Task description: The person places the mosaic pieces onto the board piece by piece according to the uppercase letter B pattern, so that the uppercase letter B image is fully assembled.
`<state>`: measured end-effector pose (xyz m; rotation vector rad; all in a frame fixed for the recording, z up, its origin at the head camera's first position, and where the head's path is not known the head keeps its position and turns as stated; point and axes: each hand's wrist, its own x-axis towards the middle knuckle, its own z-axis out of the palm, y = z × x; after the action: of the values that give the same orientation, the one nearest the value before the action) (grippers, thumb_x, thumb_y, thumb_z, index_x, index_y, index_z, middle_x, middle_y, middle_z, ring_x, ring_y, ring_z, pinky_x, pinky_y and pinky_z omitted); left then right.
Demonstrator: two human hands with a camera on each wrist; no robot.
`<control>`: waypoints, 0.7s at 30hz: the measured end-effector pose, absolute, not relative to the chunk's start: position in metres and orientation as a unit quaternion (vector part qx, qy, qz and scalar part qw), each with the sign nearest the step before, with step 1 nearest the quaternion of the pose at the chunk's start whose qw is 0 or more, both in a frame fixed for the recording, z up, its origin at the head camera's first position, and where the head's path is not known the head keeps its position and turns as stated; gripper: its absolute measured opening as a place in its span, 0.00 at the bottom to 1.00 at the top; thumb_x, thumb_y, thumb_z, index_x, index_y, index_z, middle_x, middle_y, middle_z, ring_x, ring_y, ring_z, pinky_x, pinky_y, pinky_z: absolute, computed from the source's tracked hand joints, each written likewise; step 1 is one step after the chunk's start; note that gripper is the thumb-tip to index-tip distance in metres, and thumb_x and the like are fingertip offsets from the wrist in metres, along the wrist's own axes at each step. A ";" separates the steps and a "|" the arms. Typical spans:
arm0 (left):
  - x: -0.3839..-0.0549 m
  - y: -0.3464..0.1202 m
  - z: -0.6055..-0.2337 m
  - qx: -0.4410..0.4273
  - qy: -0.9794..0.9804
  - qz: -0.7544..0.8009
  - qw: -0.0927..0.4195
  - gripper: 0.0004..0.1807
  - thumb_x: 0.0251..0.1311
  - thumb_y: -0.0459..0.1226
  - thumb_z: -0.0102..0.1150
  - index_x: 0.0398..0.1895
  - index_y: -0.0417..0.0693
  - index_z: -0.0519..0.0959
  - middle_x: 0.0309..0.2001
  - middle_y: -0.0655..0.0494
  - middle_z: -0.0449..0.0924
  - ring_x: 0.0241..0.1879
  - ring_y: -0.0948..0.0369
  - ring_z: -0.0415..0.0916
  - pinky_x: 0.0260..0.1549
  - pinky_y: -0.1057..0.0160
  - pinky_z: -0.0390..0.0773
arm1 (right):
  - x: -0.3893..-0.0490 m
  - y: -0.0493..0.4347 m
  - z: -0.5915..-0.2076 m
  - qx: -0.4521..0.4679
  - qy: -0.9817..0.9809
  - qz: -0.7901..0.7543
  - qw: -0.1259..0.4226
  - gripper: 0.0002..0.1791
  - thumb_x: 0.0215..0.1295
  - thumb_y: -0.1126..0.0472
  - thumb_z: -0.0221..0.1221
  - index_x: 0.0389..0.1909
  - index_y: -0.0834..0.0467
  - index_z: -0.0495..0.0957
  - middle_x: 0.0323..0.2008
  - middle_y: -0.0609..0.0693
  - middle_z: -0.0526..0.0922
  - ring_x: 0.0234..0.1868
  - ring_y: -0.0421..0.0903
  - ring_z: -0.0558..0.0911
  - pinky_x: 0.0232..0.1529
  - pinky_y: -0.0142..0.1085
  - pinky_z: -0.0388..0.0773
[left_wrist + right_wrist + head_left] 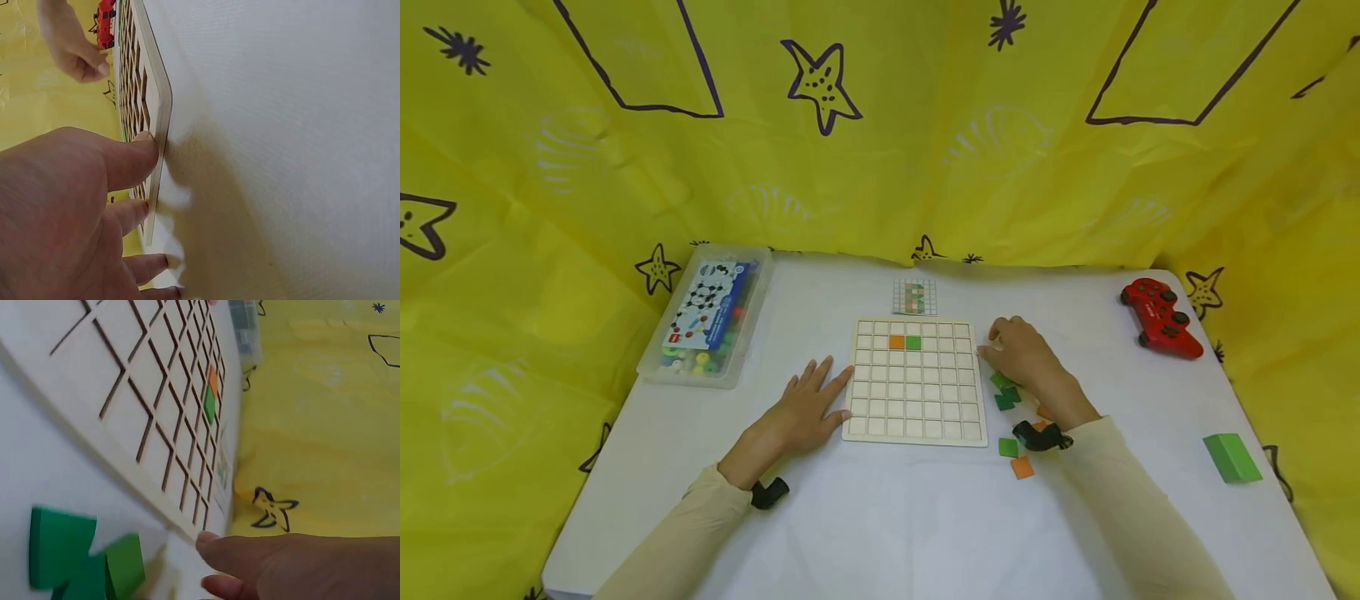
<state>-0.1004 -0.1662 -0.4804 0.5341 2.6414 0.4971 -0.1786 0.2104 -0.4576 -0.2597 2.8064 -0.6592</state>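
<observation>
A pale square grid board [917, 425] lies mid-table. An orange tile [897, 342] and a green tile [913, 342] sit side by side in its second row from the far edge. With spread fingers, my left hand [801, 412] rests at the board's left edge; its thumb [140, 159] and index finger touch the rim. My right hand [1022, 354] is by the right edge, fingers loosely bent and thumb [219, 547] near the far corner; no tile shows in it. Below it lie loose green tiles [1006, 400] and orange tiles [1022, 467], partly hidden by the wrist.
A small printed pattern card [914, 297] lies beyond the board. At the far left stands a clear plastic box [703, 312] of coloured pieces. A red game controller [1161, 318] and a green block [1232, 457] are on the right. Yellow cloth [880, 192] hangs around the table.
</observation>
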 end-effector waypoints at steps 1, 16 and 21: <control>-0.101 -0.166 -0.480 0.190 0.945 0.177 0.200 0.39 0.81 0.53 0.48 0.87 0.55 0.50 0.85 0.36 0.38 0.84 0.35 0.34 0.78 0.30 0.43 | -0.176 0.218 -0.454 -0.079 0.965 -0.210 0.133 0.22 0.77 0.54 0.61 0.54 0.70 0.77 0.51 0.69 0.78 0.45 0.61 0.77 0.49 0.55 0.78; -0.100 -0.166 -0.482 0.188 0.945 0.182 0.198 0.39 0.81 0.52 0.49 0.87 0.55 0.51 0.85 0.36 0.39 0.84 0.35 0.34 0.78 0.29 0.44 | -0.169 0.246 -0.460 -0.024 0.958 -0.223 0.177 0.21 0.78 0.53 0.60 0.49 0.70 0.77 0.43 0.65 0.83 0.39 0.57 0.78 0.42 0.47 0.79; -0.100 -0.166 -0.483 0.187 0.946 0.179 0.196 0.39 0.81 0.53 0.48 0.87 0.56 0.50 0.86 0.37 0.38 0.84 0.36 0.34 0.78 0.29 0.44 | -0.171 0.239 -0.473 -0.036 0.951 -0.276 0.132 0.22 0.79 0.56 0.59 0.57 0.72 0.75 0.51 0.70 0.81 0.48 0.62 0.80 0.53 0.55 0.79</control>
<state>-0.0996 -0.1660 -0.4829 0.5250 2.6492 0.5004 -0.1712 0.2390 -0.4730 -0.1041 2.7614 -0.8008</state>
